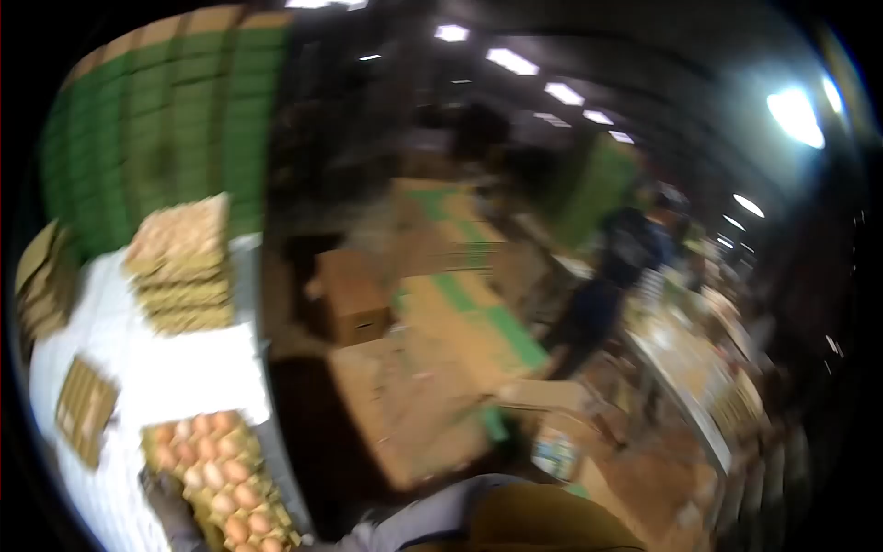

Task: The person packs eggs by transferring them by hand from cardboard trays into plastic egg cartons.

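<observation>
A pulp egg tray filled with brown eggs is at the lower left, over the edge of the white table. My left hand, dark and blurred, is closed on the tray's left side, its fingertips near the far left corner. My right sleeve reaches along the bottom edge toward the tray's right side. The right hand itself is out of frame. Farther back on the table is a stack of egg trays with eggs on top.
A smaller tray or carton lies at the table's left. Tall green-and-tan stacks rise behind. Cardboard boxes and flattened cardboard cover the floor ahead. A person in dark clothes stands beside another table at right.
</observation>
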The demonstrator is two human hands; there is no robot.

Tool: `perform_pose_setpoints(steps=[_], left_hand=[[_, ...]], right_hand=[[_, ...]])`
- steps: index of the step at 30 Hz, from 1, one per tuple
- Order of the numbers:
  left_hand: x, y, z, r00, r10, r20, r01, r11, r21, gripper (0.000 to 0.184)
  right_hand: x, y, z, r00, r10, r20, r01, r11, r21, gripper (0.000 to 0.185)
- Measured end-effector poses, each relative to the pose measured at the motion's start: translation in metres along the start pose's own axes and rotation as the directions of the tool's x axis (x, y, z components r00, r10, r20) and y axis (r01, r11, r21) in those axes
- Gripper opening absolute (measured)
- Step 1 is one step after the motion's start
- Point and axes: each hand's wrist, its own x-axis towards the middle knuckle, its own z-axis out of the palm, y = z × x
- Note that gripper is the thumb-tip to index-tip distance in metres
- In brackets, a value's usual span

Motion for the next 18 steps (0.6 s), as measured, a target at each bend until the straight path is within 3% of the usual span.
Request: perform_pose_setpoints(steps=[1,2,3,4,5,6,7,8,9,10,11,12,13,14,15,18], left_hand=[[-0.01,0.065,-0.004,0.999,-0.019,0.042,0.011,0.982,0.187,0.038],[-0.017,0.074,0.009,0.987,-0.011,-0.163,0.038,0.986,0.163,0.037],[-0.02,0.094,0.008,0.983,-0.054,-0.173,0.095,0.965,0.243,0.039],[-0.012,0.128,0.0,0.98,-0.186,-0.069,0.198,0.946,0.258,0.04],[-0.011,0.113,0.004,0.978,-0.155,-0.136,0.193,0.919,0.344,0.04],[-0.014,0.091,0.006,0.948,-0.204,-0.244,0.289,0.873,0.393,0.04],[-0.012,0.078,0.001,0.939,-0.216,-0.268,0.312,0.861,0.402,0.041],[-0.014,0.067,0.001,0.918,-0.23,-0.323,0.34,0.876,0.341,0.039],[-0.015,0.061,-0.001,0.908,-0.186,-0.376,0.305,0.908,0.287,0.037],[-0.015,0.059,-0.004,0.883,-0.197,-0.427,0.309,0.927,0.212,0.036],[-0.017,0.058,-0.005,0.86,-0.2,-0.47,0.294,0.946,0.136,0.036],[-0.016,0.071,-0.002,0.846,-0.232,-0.481,0.327,0.937,0.123,0.036],[-0.016,0.086,0.0,0.832,-0.265,-0.487,0.357,0.928,0.104,0.037],[-0.013,0.099,0.002,0.822,-0.294,-0.488,0.378,0.922,0.082,0.037],[-0.005,0.11,0.006,0.844,-0.287,-0.453,0.409,0.89,0.199,0.038],[0.025,0.119,0.027,0.904,-0.295,-0.309,0.419,0.751,0.51,0.039]], right_hand=[[0.006,-0.001,-0.014,0.999,-0.006,0.034,0.004,0.998,0.061,0.036],[0.014,-0.003,-0.033,0.996,0.015,0.086,-0.025,0.994,0.107,0.037],[0.029,-0.009,-0.065,0.974,0.148,0.171,-0.135,0.987,-0.086,0.042],[0.043,-0.012,-0.089,0.885,0.369,0.282,-0.414,0.902,0.119,0.044],[0.055,-0.009,-0.113,0.954,0.243,0.177,-0.228,0.968,-0.101,0.042],[0.074,-0.017,-0.139,0.927,0.346,0.143,-0.343,0.938,-0.05,0.035],[0.092,-0.012,-0.163,0.966,0.238,0.099,-0.223,0.965,-0.139,0.035],[0.114,-0.004,-0.179,0.963,0.267,0.038,-0.254,0.945,-0.207,0.031],[0.144,0.012,-0.197,1.0,0.005,-0.013,-0.01,0.917,-0.398,0.028],[0.172,0.014,-0.208,0.992,0.121,-0.028,-0.121,0.902,-0.414,0.03],[0.199,0.029,-0.213,0.999,0.026,-0.026,-0.036,0.865,-0.501,0.031],[0.223,0.036,-0.22,0.989,-0.137,0.054,0.137,0.712,-0.688,0.03],[0.242,0.044,-0.218,0.989,-0.125,0.08,0.143,0.648,-0.748,0.032],[0.257,0.051,-0.212,0.99,-0.008,0.139,0.12,0.554,-0.824,0.033],[0.268,0.058,-0.208,0.978,0.113,0.178,0.11,0.445,-0.889,0.034],[0.28,0.066,-0.212,0.936,0.229,0.267,0.154,0.417,-0.896,0.034]])
